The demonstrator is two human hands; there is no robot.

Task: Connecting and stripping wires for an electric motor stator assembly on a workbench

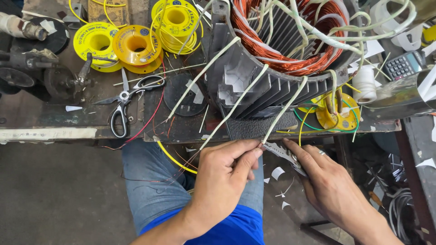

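Cluttered workbench [54, 131] underfoot | sleeved lead [284, 111] hangs off the motor stator [281, 50], bare tip at bench edge | left hand [227, 177] pinching that tip, thumb to forefinger | right hand [329, 186] closed round a small blade [279, 152] beside it | best scrape lightly, away from fingers | scissors [127, 97], yellow spools [136, 45] lie further off.

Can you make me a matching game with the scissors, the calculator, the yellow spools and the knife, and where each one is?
Things:
1. scissors
2. calculator
3. yellow spools
4. knife

Places:
A. far right of the bench
B. in the right hand
C. back left of the bench
D. lying open, left of the motor

Pairs: 1-D, 2-A, 3-C, 4-B
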